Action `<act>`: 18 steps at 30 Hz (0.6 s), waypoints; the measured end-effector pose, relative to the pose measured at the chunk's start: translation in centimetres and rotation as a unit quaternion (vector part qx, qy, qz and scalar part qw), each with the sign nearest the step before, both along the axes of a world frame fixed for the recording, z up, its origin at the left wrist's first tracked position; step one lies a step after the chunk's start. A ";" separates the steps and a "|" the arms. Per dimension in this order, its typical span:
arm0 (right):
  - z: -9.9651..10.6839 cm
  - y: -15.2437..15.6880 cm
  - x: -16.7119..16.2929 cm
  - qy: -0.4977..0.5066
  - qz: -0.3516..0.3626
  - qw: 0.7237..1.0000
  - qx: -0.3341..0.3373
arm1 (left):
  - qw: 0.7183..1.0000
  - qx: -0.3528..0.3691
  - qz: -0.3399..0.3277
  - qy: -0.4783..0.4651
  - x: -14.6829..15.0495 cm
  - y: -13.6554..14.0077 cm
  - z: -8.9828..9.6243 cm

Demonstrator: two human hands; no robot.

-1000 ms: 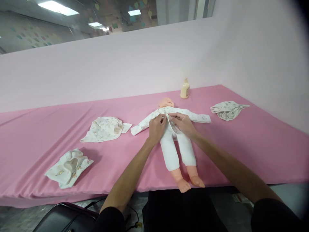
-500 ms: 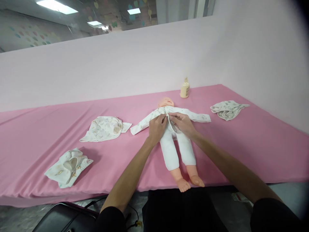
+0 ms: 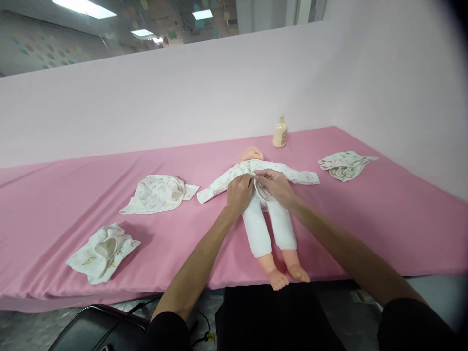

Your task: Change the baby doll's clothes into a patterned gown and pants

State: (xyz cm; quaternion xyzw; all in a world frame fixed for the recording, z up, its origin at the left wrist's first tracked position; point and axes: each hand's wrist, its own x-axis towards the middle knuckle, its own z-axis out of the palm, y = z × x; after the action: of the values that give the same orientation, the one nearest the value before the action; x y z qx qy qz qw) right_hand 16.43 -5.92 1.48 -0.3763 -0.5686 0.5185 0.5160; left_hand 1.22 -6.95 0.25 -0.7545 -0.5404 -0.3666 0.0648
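A baby doll lies on its back on the pink cloth, head away from me and bare feet at the near edge. It wears a white patterned baby top with long sleeves spread to both sides. Over the doll's chest, my left hand pinches the top's front edge. Close beside it, my right hand has thumb and fingers closed on the opposite front edge. The fingertips nearly meet, and they hide whatever fastening may lie between them. Below the hands the front edges part in a curve over the belly.
A pump bottle stands near the back wall. Folded patterned cloths lie on the right and at the near left; a patterned baby garment lies left of the doll. The pink cloth ends at the near edge, above a black chair.
Almost nothing has moved. Both hands stay at the top's front over the chest, with only slight finger shifts; the whole view has drifted slightly.
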 end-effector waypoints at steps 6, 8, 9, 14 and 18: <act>0.0 0.1 0.0 0.013 0.026 0.999 -0.017 | 0.999 -0.003 0.022 -0.026 0.3 -0.1 0.1; 0.1 0.1 0.0 0.001 0.022 1.000 0.010 | 0.999 -0.008 0.026 -0.037 0.4 -0.1 0.1; 0.1 0.1 0.0 -0.001 0.020 1.000 0.014 | 0.999 -0.010 0.024 -0.042 0.4 -0.1 0.0; 0.1 0.7 0.3 0.019 0.038 0.998 -0.042 | 0.998 -0.011 0.003 -0.065 0.4 0.0 -0.1; 0.0 0.9 0.4 0.017 0.049 0.998 -0.038 | 0.996 -0.012 -0.011 -0.092 0.4 0.0 -0.2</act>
State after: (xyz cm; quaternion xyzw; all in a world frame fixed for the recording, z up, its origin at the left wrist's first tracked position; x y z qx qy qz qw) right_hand 16.80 -5.04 1.53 -0.3590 -0.5573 0.5707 0.4846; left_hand 1.63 -6.93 0.01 -0.7242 -0.5404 -0.4284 0.0016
